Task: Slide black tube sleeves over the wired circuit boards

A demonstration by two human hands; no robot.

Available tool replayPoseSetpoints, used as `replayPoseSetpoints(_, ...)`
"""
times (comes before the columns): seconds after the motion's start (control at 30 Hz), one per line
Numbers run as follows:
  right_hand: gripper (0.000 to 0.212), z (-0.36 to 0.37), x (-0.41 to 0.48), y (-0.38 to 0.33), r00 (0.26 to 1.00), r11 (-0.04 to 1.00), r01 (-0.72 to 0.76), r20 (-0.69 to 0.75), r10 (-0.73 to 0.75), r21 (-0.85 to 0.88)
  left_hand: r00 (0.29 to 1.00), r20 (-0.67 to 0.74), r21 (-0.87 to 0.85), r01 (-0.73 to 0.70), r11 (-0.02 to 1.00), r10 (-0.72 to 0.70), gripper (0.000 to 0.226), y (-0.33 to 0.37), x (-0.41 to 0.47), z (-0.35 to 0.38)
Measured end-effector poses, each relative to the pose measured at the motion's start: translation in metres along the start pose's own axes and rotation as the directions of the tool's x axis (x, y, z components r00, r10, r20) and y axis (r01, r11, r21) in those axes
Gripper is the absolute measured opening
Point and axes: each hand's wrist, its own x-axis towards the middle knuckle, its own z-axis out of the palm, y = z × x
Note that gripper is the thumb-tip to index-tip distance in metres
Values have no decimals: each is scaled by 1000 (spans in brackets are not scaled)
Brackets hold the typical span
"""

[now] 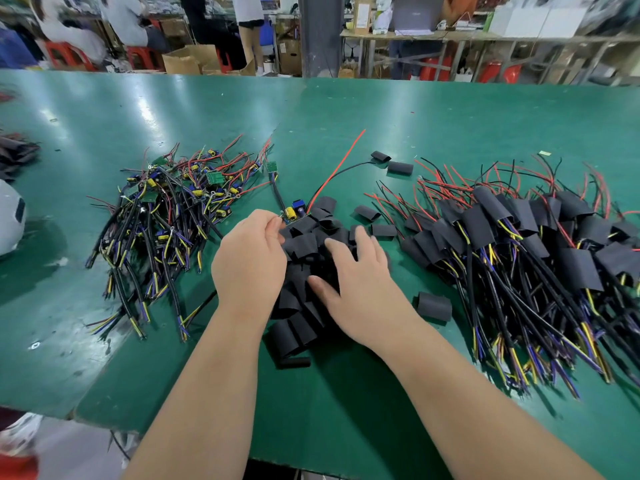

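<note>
My left hand (250, 261) pinches the near edge of a wired circuit board (293, 212) with yellow and blue parts; its red and black wires run up and to the right. My right hand (356, 271) lies spread, fingers apart, on a heap of loose black tube sleeves (304, 306) in the middle of the green table (381, 112), holding nothing that I can see. To the left lies a pile of bare wired boards (166, 206). To the right lies a pile of boards with sleeves on them (526, 244).
Single sleeves lie scattered around the heap: two at the back (398, 166), one at the right (434, 305). A white rounded object (12, 216) sits at the left edge. Behind the table are people, cardboard boxes, red stools and a pillar.
</note>
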Motion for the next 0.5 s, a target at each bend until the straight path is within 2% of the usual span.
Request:
replayPoseSetpoints(0.03, 57, -6, 1, 0, 999, 999, 37, -18, -37, 9, 1000, 1, 2, 6, 1000, -6, 20, 0, 0, 0)
replayPoseSetpoints(0.1, 49, -22, 2, 5, 990, 994, 61, -120, -72, -94, 1000, 1, 1, 15, 1000, -15, 21, 0, 0, 0)
replayPoseSetpoints(0.13, 45, -31, 1, 8, 981, 987, 27, -183, -57, -161, 1000, 1, 0, 15, 1000, -15, 21, 0, 0, 0)
replayPoseSetpoints(0.2, 37, -47, -1, 20, 966, 972, -119, -249, 66, -204, 1000, 3, -3, 8, 1000, -8, 21, 0, 1, 0)
replayPoseSetpoints(0.27, 37, -59, -6, 33, 958, 938, -266, -169, 232, -221, 1000, 0, -9, 4, 1000, -4, 22, 0, 2, 0)
replayPoseSetpoints(0.33, 40, -62, -6, 42, 944, 902, -320, -19, 329, -291, 1000, -4, -11, 6, 1000, -6, 22, -1, 2, 0)
replayPoseSetpoints(0.43, 39, -55, 0, 41, 952, 922, -241, 111, 286, -304, 1000, -11, -8, 10, 1000, -10, 21, -3, 3, 0)
replayPoseSetpoints(0.5, 35, -48, 5, 39, 972, 956, -168, 123, 201, -240, 1000, -18, -11, 4, 1000, -4, 22, -5, 3, 1)
